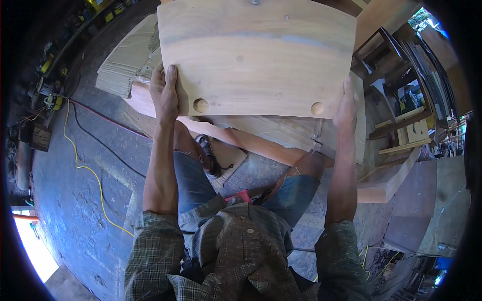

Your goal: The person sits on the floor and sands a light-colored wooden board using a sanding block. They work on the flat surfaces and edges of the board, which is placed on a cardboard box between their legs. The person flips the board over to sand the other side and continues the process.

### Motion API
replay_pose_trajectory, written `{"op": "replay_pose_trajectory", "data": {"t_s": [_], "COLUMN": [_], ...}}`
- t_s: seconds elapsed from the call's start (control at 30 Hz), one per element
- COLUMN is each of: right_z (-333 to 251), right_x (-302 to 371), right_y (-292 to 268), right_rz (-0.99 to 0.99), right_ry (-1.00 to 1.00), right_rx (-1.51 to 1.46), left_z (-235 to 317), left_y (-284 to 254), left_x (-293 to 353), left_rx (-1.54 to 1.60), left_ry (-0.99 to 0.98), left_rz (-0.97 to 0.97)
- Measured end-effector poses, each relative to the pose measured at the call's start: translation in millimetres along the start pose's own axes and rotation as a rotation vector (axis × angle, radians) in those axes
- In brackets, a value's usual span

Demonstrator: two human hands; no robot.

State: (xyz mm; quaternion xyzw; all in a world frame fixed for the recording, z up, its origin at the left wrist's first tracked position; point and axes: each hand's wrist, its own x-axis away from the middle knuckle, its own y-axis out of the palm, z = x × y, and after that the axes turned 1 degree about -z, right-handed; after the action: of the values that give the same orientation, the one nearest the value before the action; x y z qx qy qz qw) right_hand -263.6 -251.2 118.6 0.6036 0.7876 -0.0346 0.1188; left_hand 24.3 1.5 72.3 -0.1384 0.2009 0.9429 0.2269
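Note:
A wide, pale wooden panel [256,65] is held up in front of me, its broad face toward me. Two round recesses sit near its lower corners, the left recess [201,105] and the right recess [317,108]. My left hand [164,93] grips the panel's left edge, thumb on the near face and fingers curled at the side. My right hand [345,106] is closed on the right edge; most of its fingers are hidden behind the board. Below the panel lies a long reddish wooden board [251,142], partly covered by it.
Flattened cardboard [123,62] lies at the far left. A yellow cord [83,165] and a dark cable run over the concrete floor [85,200]. At right stand a wooden frame [396,125] and a wooden box piece [384,188]. A cluttered shelf [85,22] lines the far left.

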Motion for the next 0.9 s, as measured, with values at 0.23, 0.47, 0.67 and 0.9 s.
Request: {"op": "replay_pose_trajectory", "data": {"t_s": [0.23, 0.47, 0.67, 0.9], "right_z": [31, 46, 46, 48], "right_x": [16, 47, 61, 67], "right_y": [3, 21, 14, 11], "right_rz": [0.139, 0.119, -0.043, -0.084], "right_ry": [-0.018, -0.249, -0.388, -0.290], "right_rx": [-0.362, -0.102, 0.100, 0.266], "left_z": [7, -17, -31, -13], "left_y": [-9, -10, -20, -13], "left_x": [-25, -55, -55, -43], "left_rx": [-0.028, 0.030, 0.249, 0.196], "left_ry": [-0.038, 0.069, -0.023, -0.002], "left_rz": [-0.142, 0.003, 0.071, 0.040]}}
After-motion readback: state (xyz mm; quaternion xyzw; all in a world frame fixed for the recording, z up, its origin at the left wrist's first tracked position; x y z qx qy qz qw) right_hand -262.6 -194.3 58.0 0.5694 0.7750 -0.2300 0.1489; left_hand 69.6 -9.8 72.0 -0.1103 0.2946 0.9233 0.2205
